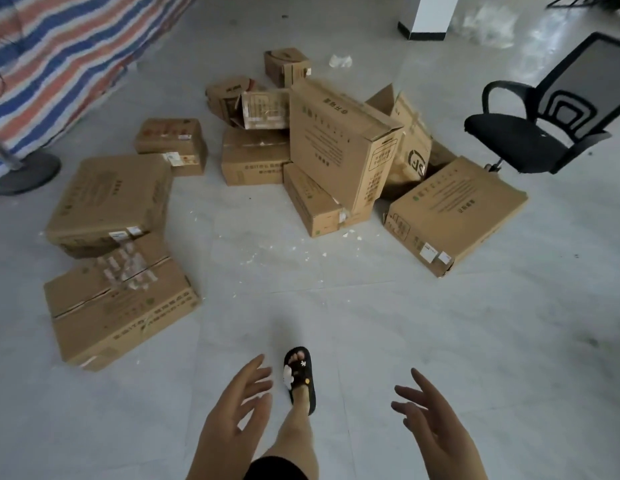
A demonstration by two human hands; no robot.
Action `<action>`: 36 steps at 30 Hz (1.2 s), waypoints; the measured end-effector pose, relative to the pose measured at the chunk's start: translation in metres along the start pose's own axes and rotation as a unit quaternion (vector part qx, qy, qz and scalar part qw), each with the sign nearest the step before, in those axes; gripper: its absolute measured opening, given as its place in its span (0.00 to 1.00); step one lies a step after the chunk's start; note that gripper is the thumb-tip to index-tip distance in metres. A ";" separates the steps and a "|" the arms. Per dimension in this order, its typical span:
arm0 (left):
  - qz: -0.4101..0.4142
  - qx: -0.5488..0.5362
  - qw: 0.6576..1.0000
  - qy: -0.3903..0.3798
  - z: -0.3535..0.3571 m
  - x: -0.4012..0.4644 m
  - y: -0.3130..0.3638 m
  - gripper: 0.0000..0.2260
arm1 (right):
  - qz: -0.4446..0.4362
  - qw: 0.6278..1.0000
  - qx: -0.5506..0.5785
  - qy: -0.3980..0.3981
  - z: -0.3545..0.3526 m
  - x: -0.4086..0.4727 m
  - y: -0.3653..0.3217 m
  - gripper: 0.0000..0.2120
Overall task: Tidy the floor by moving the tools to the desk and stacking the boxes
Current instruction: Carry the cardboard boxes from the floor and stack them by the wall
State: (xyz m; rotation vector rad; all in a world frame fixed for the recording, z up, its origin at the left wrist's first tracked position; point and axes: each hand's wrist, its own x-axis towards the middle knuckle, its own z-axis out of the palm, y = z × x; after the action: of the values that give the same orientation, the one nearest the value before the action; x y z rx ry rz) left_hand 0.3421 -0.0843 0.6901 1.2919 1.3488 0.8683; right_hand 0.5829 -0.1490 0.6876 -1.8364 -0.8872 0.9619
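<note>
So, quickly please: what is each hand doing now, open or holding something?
Left hand: open, holding nothing.
Right hand: open, holding nothing.

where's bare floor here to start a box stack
Widest bare floor lies in front of the open left hand and right hand, between the taped box at left and the flat box at right, with only white crumbs. Crowded: the middle heap around the tall box, up to the chair.
</note>
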 end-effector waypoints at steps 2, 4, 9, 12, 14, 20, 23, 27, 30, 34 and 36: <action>0.006 -0.006 1.000 -0.004 0.013 0.061 0.014 0.19 | -0.004 1.000 0.004 0.014 0.004 0.056 -0.015 0.22; 0.019 -0.020 1.000 -0.013 0.026 0.129 0.027 0.16 | -0.009 1.000 0.012 0.027 0.006 0.115 -0.032 0.21; 0.048 -0.007 0.998 -0.047 0.051 0.279 0.088 0.17 | -0.028 0.998 0.024 0.053 0.003 0.245 -0.097 0.20; 0.039 0.008 0.996 -0.078 0.073 0.342 0.104 0.18 | -0.022 0.998 0.026 0.049 0.001 0.307 -0.118 0.20; 0.034 0.021 0.995 -0.092 0.087 0.377 0.113 0.17 | -0.009 0.999 0.020 0.049 -0.003 0.346 -0.125 0.19; 0.005 0.059 0.996 -0.063 0.135 0.499 0.125 0.20 | -0.002 1.000 0.000 0.027 -0.030 0.496 -0.136 0.19; -0.003 0.068 0.997 -0.025 0.179 0.568 0.132 0.20 | -0.013 1.000 -0.012 -0.008 -0.049 0.593 -0.143 0.19; -0.028 0.059 0.997 0.029 0.249 0.649 0.156 0.20 | -0.013 0.997 -0.037 -0.069 -0.089 0.724 -0.162 0.18; -0.042 0.059 0.996 0.051 0.295 0.701 0.176 0.21 | -0.011 0.992 -0.067 -0.107 -0.118 0.812 -0.178 0.17; -0.076 0.069 0.994 0.039 0.337 0.758 0.186 0.21 | -0.030 0.981 -0.133 -0.139 -0.130 0.917 -0.194 0.15; -0.123 0.038 0.991 0.043 0.349 0.786 0.182 0.20 | -0.042 0.976 -0.158 -0.146 -0.120 0.963 -0.198 0.15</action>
State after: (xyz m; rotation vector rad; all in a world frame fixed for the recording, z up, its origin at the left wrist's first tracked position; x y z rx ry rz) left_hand 0.8073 0.6598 0.6428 1.1271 1.5850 0.7143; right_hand 1.0827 0.7053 0.6548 -1.9291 -1.3520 1.1048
